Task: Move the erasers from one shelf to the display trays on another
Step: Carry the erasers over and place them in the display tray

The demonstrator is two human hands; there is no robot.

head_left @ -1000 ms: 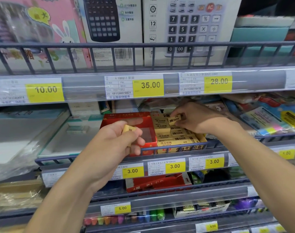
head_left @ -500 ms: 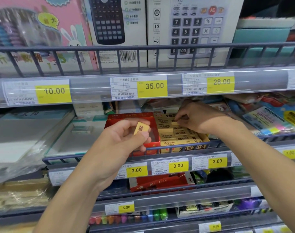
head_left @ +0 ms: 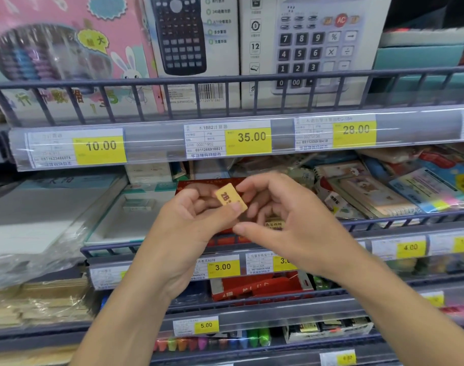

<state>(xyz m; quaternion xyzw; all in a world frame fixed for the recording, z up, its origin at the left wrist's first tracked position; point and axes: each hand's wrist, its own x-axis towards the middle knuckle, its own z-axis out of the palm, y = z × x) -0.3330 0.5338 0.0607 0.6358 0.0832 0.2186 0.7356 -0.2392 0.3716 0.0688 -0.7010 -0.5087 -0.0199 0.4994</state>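
Observation:
My left hand (head_left: 196, 217) pinches a small yellow eraser (head_left: 228, 197) marked 2B between thumb and fingers, in front of the middle shelf. My right hand (head_left: 289, 220) is close on its right with fingers curled, the index fingertip at the eraser's upper right corner. Whether the right hand grips anything is hidden. Behind both hands stands the red display tray (head_left: 199, 184). Its yellow erasers (head_left: 274, 223) show only through a gap under my right fingers.
A grey wire rail (head_left: 384, 221) fronts the middle shelf, with price tags below it. Calculator boxes (head_left: 318, 48) stand on the shelf above. Notebooks and sticky notes (head_left: 370, 191) lie right of the tray, flat wrapped packs (head_left: 53, 207) left. Highlighters (head_left: 212, 342) fill the bottom shelf.
My right hand has left the erasers in the tray and come back to meet my left hand. The left hand has risen a little with the 2B eraser.

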